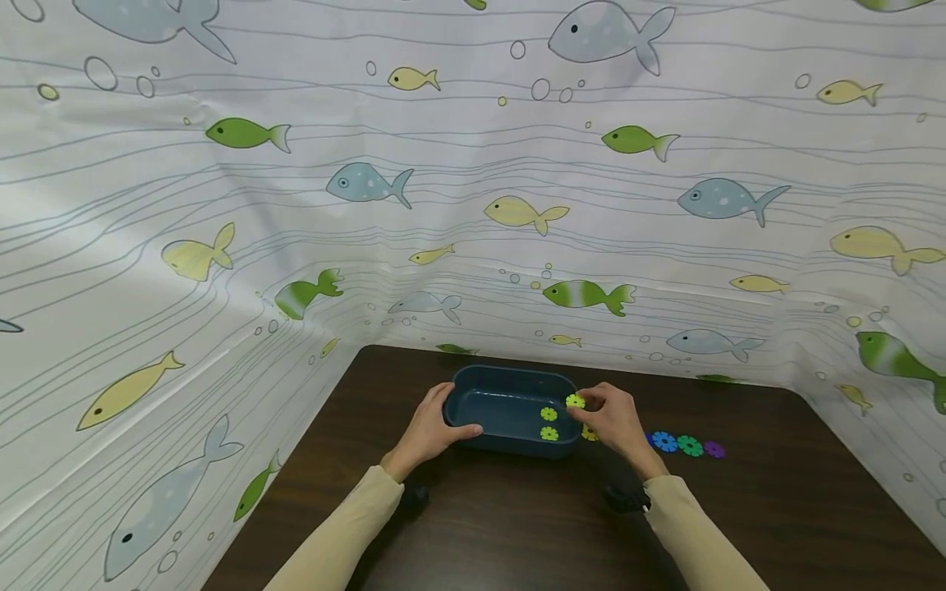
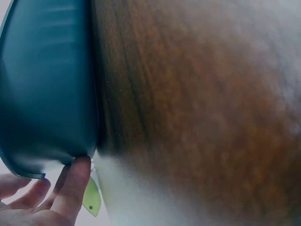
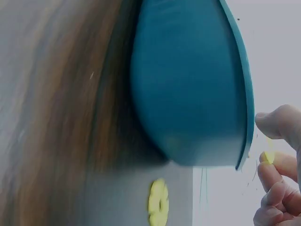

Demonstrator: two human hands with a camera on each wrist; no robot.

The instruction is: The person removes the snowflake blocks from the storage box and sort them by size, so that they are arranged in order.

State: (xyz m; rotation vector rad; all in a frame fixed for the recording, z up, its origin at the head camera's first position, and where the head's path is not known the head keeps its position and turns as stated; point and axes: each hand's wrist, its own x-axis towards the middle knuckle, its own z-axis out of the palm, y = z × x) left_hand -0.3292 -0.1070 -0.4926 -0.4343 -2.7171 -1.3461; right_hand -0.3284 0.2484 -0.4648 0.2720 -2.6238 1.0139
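A dark blue plastic tub (image 1: 510,444) sits near the back of the table. My left hand (image 1: 431,427) grips its left end, thumb along the front rim; in the left wrist view the fingers (image 2: 75,188) press the end wall. Above the tub's right end, my right hand (image 1: 615,420) pinches a yellow-green notched flower disc (image 1: 575,400) between thumb and fingers. Inside the tub lie two matching discs, one behind (image 1: 548,414) and one in front (image 1: 549,433). A deeper yellow flower disc (image 1: 590,432) is on the table beside the tub, partly hidden by the right hand.
To the right of the right hand, a blue disc (image 1: 664,442), a green disc (image 1: 691,446) and a purple disc (image 1: 714,450) lie in a row on the dark wooden table (image 1: 517,525). A fish-patterned sheet (image 1: 473,271) hangs behind and at both sides.
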